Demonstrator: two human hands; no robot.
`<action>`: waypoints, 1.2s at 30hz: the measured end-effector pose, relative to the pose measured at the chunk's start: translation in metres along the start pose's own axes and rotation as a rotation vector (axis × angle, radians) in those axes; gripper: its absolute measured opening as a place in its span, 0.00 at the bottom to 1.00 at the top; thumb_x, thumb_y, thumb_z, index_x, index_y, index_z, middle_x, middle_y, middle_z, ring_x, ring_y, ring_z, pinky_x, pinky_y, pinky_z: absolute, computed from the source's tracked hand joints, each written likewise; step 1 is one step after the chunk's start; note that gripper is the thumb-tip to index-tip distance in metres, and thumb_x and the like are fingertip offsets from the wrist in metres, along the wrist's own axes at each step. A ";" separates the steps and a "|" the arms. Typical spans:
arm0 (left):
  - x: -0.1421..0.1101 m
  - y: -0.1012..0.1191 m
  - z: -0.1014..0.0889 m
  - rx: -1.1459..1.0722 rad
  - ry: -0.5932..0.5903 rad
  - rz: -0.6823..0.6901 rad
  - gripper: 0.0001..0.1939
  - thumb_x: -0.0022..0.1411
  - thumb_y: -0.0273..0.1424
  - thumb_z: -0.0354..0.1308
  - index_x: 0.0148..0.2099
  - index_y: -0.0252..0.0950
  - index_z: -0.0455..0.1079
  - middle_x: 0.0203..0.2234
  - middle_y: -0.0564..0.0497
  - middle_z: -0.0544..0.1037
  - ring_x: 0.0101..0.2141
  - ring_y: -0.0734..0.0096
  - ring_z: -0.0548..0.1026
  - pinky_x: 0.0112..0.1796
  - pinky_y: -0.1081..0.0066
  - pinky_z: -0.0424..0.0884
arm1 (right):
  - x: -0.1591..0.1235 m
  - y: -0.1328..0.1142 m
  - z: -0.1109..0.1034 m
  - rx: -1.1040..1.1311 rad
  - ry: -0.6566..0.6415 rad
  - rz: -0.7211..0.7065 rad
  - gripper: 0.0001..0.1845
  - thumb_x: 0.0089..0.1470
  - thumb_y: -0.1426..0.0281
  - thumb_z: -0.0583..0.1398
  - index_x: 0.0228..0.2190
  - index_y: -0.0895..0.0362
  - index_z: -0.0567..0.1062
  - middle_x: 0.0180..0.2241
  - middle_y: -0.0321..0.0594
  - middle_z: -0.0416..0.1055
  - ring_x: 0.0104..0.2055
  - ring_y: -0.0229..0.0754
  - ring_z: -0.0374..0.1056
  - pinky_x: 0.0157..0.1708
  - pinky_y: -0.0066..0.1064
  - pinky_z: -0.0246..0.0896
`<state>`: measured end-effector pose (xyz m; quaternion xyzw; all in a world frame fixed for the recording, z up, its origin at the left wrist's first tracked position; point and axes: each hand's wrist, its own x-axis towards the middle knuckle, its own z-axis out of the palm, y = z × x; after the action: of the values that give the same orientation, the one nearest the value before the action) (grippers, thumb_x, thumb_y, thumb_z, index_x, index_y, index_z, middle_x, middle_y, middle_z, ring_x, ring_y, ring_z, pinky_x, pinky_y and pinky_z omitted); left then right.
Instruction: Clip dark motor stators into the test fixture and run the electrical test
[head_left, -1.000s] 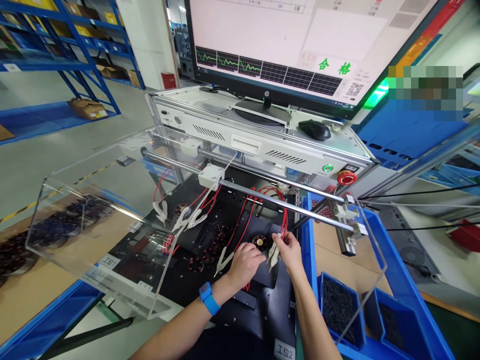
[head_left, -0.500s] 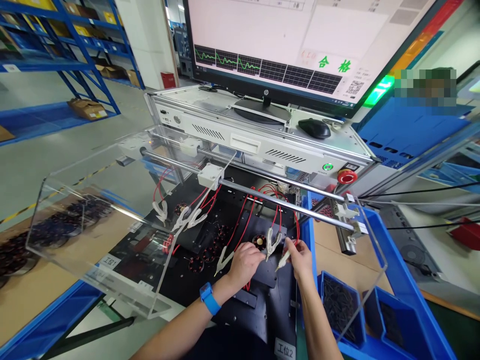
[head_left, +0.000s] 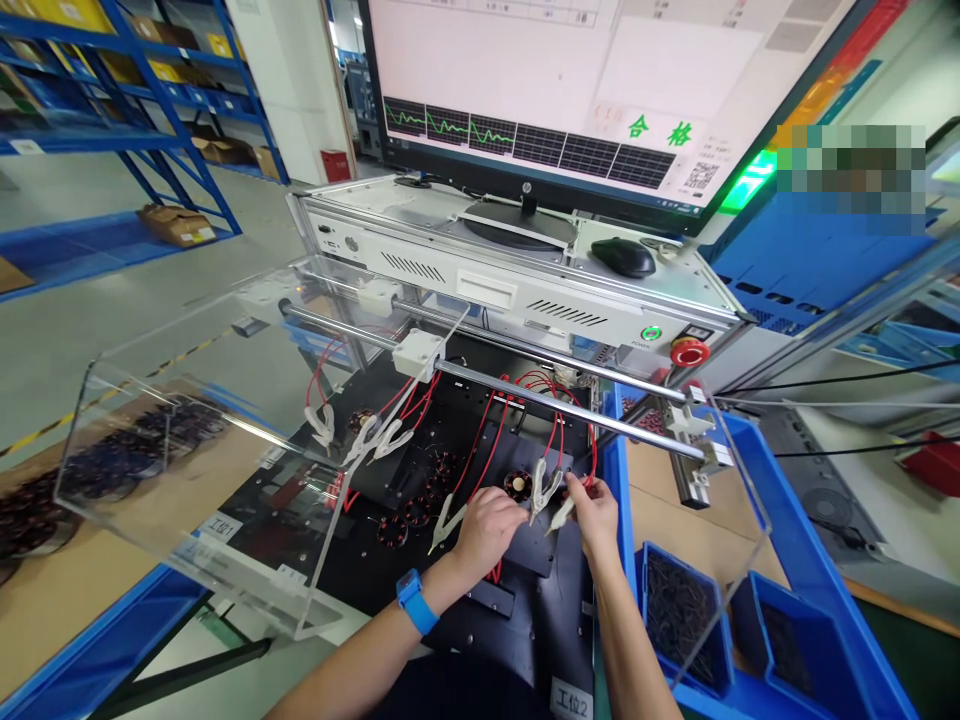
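Note:
My right hand (head_left: pixel 598 514) pinches a white alligator clip (head_left: pixel 561 514) wired with red leads, just right of a small wound motor stator (head_left: pixel 517 486) on a black fixture plate. My left hand (head_left: pixel 489 532), with a blue watch on the wrist, is closed over the plate in front of the stator. Its fingertips face away, so whatever they hold is hidden. Between my hands, another white clip (head_left: pixel 546 488) hangs by red wires close to the stator. A further clip (head_left: pixel 447 522) lies left of my left hand. Several loose stators (head_left: pixel 420 505) rest farther left.
A clear acrylic cover (head_left: pixel 202 480) and steel rails (head_left: pixel 570 408) span the bench. Behind them stand a monitor (head_left: pixel 540 150), a mouse (head_left: pixel 622 257) and a red stop button (head_left: pixel 688 352). Blue bins (head_left: pixel 726 655) with dark parts are on the right.
My right hand has shifted slightly left with its clip, whose tip has moved a little up. My left hand stays nearly still. The view has moved slightly.

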<state>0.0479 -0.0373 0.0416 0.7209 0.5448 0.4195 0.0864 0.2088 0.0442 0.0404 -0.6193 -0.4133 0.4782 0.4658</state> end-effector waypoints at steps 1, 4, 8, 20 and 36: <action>-0.002 0.000 -0.002 -0.005 -0.011 -0.003 0.09 0.60 0.26 0.51 0.33 0.38 0.73 0.26 0.52 0.75 0.32 0.70 0.69 0.37 0.67 0.66 | 0.001 0.001 -0.001 -0.006 0.004 -0.006 0.25 0.34 0.51 0.64 0.26 0.57 0.65 0.18 0.30 0.64 0.17 0.35 0.59 0.16 0.26 0.55; -0.011 -0.002 -0.013 0.050 -0.044 -0.104 0.19 0.56 0.23 0.54 0.50 0.41 0.66 0.43 0.49 0.72 0.44 0.65 0.67 0.45 0.62 0.66 | 0.004 0.007 -0.004 -0.062 0.066 -0.066 0.25 0.35 0.51 0.64 0.27 0.57 0.66 0.19 0.31 0.63 0.18 0.35 0.58 0.17 0.26 0.54; -0.030 -0.021 -0.027 0.274 -0.089 -0.444 0.37 0.49 0.24 0.60 0.60 0.34 0.51 0.53 0.37 0.63 0.52 0.51 0.62 0.48 0.54 0.64 | 0.004 0.020 -0.007 -0.173 0.162 -0.144 0.27 0.38 0.51 0.62 0.34 0.59 0.68 0.24 0.37 0.67 0.26 0.40 0.63 0.26 0.30 0.59; -0.001 -0.052 -0.032 -0.974 0.276 -0.837 0.32 0.48 0.32 0.63 0.54 0.39 0.55 0.43 0.44 0.72 0.37 0.65 0.75 0.40 0.64 0.70 | -0.054 -0.017 0.030 -0.807 -0.346 -1.099 0.16 0.52 0.77 0.52 0.38 0.50 0.74 0.52 0.40 0.62 0.58 0.48 0.51 0.55 0.47 0.48; 0.021 -0.039 -0.027 -1.320 0.528 -0.991 0.34 0.48 0.25 0.65 0.55 0.38 0.55 0.33 0.49 0.76 0.31 0.70 0.76 0.39 0.65 0.72 | -0.047 -0.018 0.054 -0.930 -0.540 -1.137 0.06 0.49 0.71 0.59 0.26 0.51 0.77 0.57 0.36 0.56 0.62 0.51 0.43 0.57 0.56 0.39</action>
<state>0.0028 -0.0128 0.0468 0.0820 0.4433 0.7176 0.5309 0.1458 0.0130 0.0616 -0.3064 -0.9240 0.0780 0.2151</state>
